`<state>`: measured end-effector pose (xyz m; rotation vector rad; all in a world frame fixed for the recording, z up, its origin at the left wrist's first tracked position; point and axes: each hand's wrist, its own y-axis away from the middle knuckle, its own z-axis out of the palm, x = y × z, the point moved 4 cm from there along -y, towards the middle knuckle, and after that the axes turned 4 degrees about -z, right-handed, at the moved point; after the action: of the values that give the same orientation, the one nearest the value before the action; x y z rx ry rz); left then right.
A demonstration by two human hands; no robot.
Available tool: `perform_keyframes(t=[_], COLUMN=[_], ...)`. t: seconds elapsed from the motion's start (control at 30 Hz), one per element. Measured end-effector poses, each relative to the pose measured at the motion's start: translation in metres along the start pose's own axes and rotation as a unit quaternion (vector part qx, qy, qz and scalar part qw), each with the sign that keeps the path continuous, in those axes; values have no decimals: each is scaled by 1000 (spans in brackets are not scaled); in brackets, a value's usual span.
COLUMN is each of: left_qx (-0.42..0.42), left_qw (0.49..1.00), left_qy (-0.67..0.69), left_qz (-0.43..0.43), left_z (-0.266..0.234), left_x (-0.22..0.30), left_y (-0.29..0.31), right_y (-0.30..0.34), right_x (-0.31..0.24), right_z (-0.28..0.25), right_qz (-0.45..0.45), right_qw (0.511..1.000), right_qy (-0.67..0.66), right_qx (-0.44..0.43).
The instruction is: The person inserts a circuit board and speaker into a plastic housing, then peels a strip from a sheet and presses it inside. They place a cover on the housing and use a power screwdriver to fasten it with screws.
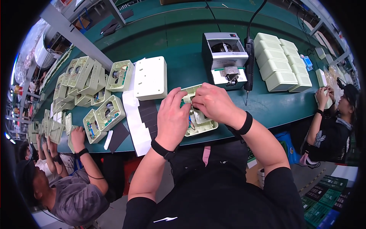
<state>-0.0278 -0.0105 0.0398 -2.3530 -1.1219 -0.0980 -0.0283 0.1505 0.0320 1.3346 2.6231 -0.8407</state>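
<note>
The left hand arches, half curled, just beside the right hand, which bends inward. Both forearms spread apart below them.

Factory workshop: green workbench, electric screwdriver.

At frame centre, we are observing the left hand and right hand holding bent fingers inside an open pale-green housing, partly covering its interior. At upper centre, we are noting a black screwdriver hanging beside a grey machine. Closed cases are standing in rows at upper right; open cases are lying stacked at upper left.
</note>
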Motion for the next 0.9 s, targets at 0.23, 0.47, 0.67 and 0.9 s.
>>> perform_keyframes(t=[0.23,0.47,0.67,0.9], left_qx=[16,15,-92,-3], left_qw=[996,851,832,890], left_qy=[66,360,455,408], left_qz=[-51,-382,-305,-204], left_z=[-14,29,47,-60], left_x=[-1,-17,19,28], left_y=[10,81,81,65], right_y=[19,58,70,24], right_x=[8,2,-19,-88], right_z=[-16,-14,1,-68], right_qz=[110,332,345,239], right_qw=[987,925,911,944], right_qy=[-50,-180,-228,-209], right_qx=[108,47,11,95])
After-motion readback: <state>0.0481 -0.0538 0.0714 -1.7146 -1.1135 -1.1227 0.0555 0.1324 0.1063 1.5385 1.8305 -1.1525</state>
